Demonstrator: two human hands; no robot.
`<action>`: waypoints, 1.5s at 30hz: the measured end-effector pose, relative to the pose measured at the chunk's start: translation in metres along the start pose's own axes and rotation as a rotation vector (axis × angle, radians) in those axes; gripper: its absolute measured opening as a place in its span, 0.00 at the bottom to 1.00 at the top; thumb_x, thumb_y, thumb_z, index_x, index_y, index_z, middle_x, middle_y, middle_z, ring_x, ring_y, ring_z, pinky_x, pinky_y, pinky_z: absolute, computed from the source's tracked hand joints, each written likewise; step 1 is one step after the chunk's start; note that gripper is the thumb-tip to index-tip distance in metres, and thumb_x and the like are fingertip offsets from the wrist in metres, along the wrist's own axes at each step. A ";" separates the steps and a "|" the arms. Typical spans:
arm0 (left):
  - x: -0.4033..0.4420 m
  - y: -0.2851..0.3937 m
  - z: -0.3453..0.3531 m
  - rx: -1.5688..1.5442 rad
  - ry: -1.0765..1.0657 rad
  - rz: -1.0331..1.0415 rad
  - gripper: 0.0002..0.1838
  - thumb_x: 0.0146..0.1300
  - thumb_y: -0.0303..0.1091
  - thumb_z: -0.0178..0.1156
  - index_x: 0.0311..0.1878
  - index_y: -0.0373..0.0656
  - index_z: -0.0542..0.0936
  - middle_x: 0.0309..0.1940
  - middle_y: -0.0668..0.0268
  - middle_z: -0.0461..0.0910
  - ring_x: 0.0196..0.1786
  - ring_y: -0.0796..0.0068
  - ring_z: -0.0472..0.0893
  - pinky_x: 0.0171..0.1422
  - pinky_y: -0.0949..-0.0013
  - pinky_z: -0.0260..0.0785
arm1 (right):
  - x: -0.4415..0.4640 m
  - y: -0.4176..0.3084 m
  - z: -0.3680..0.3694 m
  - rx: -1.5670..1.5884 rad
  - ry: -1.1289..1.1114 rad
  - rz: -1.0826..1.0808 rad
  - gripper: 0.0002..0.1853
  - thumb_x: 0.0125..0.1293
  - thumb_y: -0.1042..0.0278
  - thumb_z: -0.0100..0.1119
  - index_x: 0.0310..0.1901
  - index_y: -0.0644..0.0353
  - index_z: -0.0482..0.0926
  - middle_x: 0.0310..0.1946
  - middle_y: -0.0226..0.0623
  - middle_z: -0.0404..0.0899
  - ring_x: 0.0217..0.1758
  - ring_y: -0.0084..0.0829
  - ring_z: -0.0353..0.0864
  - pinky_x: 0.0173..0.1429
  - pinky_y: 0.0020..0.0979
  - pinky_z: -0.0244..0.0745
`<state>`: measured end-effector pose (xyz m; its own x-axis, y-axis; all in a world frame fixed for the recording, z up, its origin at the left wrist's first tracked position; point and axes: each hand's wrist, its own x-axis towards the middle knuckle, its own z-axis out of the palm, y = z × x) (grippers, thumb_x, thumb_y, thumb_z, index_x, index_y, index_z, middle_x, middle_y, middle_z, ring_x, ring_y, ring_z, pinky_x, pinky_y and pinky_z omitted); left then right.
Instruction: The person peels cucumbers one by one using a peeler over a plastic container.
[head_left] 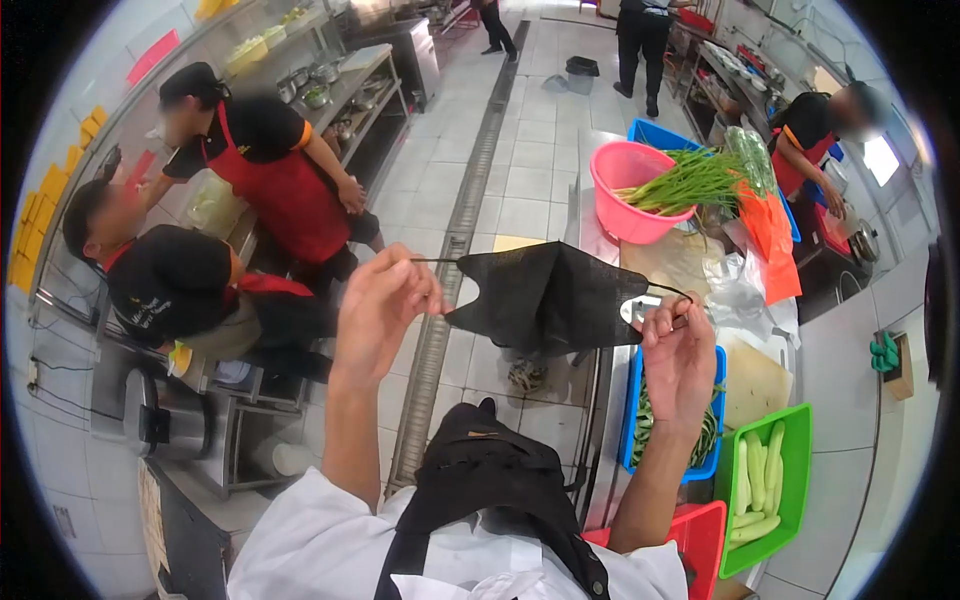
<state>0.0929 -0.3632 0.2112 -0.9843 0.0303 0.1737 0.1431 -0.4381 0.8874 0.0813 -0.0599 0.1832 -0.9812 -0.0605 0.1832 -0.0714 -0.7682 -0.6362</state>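
Observation:
A black face mask (550, 298) is stretched out in the air in front of me, between my two raised hands. My left hand (385, 295) pinches the mask's ear loop and edge at its left end. At the other end, my right hand (678, 335) has its fingers curled round the second ear loop. The mask's dark cloth has a fold down its middle. Below it are my black apron (490, 480) and white sleeves.
To the right, a metal counter holds a pink tub (640, 190) with green stalks, a blue basket (632, 445) of cut greens, and a green basket (805, 480) of long pale vegetables. Two people in red aprons (270, 195) stand at left. A floor drain (450, 270) runs ahead.

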 end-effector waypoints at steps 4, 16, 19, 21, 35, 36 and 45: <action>-0.005 0.034 -0.002 -0.002 -0.128 0.201 0.11 0.69 0.36 0.51 0.31 0.43 0.67 0.22 0.68 0.66 0.28 0.70 0.74 0.41 0.61 0.74 | 0.003 -0.010 0.028 -0.038 -0.052 -0.025 0.09 0.72 0.62 0.49 0.37 0.58 0.68 0.27 0.33 0.68 0.28 0.29 0.69 0.46 0.38 0.70; 0.015 -0.006 0.008 0.914 -0.540 0.081 0.10 0.66 0.35 0.57 0.40 0.36 0.76 0.26 0.60 0.74 0.29 0.69 0.73 0.37 0.69 0.67 | 0.022 0.109 0.051 -0.971 -0.629 0.246 0.36 0.47 0.69 0.78 0.59 0.66 0.73 0.45 0.38 0.81 0.50 0.32 0.80 0.54 0.34 0.74; 0.016 -0.016 -0.016 0.760 -0.468 -0.136 0.12 0.64 0.38 0.59 0.43 0.38 0.76 0.31 0.61 0.76 0.35 0.69 0.73 0.43 0.67 0.67 | 0.013 0.119 0.056 -1.282 -0.635 0.080 0.21 0.51 0.70 0.76 0.44 0.68 0.80 0.31 0.34 0.83 0.39 0.26 0.82 0.46 0.30 0.75; 0.006 -0.024 -0.026 0.770 -0.243 0.052 0.21 0.62 0.45 0.65 0.50 0.40 0.76 0.43 0.61 0.76 0.49 0.72 0.73 0.52 0.64 0.68 | 0.009 0.127 0.054 -1.219 -0.518 0.109 0.16 0.51 0.70 0.75 0.39 0.68 0.80 0.29 0.33 0.82 0.37 0.24 0.81 0.46 0.28 0.75; -0.037 -0.089 -0.088 0.261 -0.068 -0.302 0.07 0.67 0.30 0.60 0.39 0.35 0.78 0.40 0.64 0.79 0.45 0.76 0.79 0.52 0.69 0.72 | 0.034 0.124 0.040 -0.466 0.128 0.002 0.06 0.63 0.75 0.64 0.37 0.63 0.75 0.33 0.28 0.76 0.37 0.19 0.73 0.46 0.23 0.70; -0.033 -0.081 -0.092 0.273 -0.066 -0.290 0.07 0.67 0.30 0.60 0.39 0.35 0.78 0.40 0.64 0.79 0.45 0.76 0.79 0.52 0.69 0.72 | 0.036 0.120 0.039 -0.452 0.069 0.023 0.06 0.64 0.75 0.63 0.37 0.62 0.75 0.32 0.26 0.75 0.37 0.18 0.72 0.45 0.22 0.69; -0.065 0.090 -0.050 0.047 -0.151 0.297 0.12 0.63 0.35 0.60 0.32 0.35 0.74 0.29 0.58 0.76 0.33 0.65 0.76 0.42 0.59 0.72 | 0.027 0.044 0.097 -0.328 -0.158 -0.074 0.07 0.66 0.74 0.58 0.40 0.63 0.69 0.29 0.33 0.70 0.31 0.27 0.69 0.33 0.28 0.66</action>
<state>0.1644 -0.4492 0.2582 -0.8730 0.0417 0.4860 0.4297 -0.4059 0.8066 0.0691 -0.1572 0.2334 -0.9334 -0.1294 0.3346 -0.2200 -0.5304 -0.8187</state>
